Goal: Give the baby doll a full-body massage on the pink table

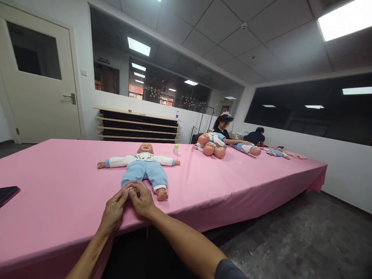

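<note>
A baby doll (145, 170) in light blue trousers and a white-and-blue top lies on its back on the pink-covered table (197, 182), arms spread wide and head away from me. My left hand (114, 209) and my right hand (142, 200) close together around the doll's foot on the left of the picture, thumbs and fingers pressed on it. That foot is mostly hidden by my fingers. Its other foot (162, 194) lies bare beside my right hand. Just beyond the doll's outstretched arm stands a small white bottle (176, 149) with a green cap.
Several dolls (211, 145) are heaped farther right, with another doll (247, 148) under a co-worker's hand (247, 142). A second person (255, 136) bends over the far end. A dark phone-like object (8, 193) lies at the left edge. Stacked boards (139, 124) stand behind.
</note>
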Tool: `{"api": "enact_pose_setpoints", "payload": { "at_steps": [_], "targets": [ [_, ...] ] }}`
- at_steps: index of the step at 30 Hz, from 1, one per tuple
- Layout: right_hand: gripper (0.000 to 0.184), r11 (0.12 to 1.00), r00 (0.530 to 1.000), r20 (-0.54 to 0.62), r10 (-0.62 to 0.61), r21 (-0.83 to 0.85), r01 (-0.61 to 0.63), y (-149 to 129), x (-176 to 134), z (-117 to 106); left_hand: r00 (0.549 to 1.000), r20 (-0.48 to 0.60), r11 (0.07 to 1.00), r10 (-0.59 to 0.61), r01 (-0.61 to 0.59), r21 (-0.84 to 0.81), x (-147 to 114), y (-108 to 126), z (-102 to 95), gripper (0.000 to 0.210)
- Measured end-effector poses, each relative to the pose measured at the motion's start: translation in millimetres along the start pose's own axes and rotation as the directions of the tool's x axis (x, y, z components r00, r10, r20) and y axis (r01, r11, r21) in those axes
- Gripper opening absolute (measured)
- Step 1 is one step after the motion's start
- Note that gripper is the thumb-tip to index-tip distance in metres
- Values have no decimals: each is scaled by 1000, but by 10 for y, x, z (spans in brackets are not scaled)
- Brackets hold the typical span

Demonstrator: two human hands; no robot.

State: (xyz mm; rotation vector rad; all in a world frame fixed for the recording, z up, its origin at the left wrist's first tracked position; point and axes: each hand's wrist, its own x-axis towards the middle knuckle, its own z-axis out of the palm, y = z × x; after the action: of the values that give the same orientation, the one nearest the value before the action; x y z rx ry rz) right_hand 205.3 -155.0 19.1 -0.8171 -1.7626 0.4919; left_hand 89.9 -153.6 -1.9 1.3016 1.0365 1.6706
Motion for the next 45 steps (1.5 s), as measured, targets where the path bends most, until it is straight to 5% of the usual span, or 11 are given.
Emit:
{"api": "enact_pose_setpoints", "payload": {
  "at_steps": [11,22,31,38,45],
  "targets": [
    [33,997,996,92,4,73,-11,142,2,33,998,56,998,-35,38,-53,20,-66,-31,58],
    [41,955,989,-3,151,259,-145,224,19,43,976,217,996,4,15,-84,-31,-89,-46,58],
    [35,961,996,59,64,266,-77,197,-7,41,992,122,990,-6,23,-141,-14,-142,-49,50],
    [36,964,995,5,98,247,-96,213,-2,65,968,232,954,-94,155,-257,-6,-151,-46,54],
    [36,959,994,1,112,262,-108,313,-20,68,989,144,989,-8,30,-144,-38,-53,-29,55]
  ]
}}
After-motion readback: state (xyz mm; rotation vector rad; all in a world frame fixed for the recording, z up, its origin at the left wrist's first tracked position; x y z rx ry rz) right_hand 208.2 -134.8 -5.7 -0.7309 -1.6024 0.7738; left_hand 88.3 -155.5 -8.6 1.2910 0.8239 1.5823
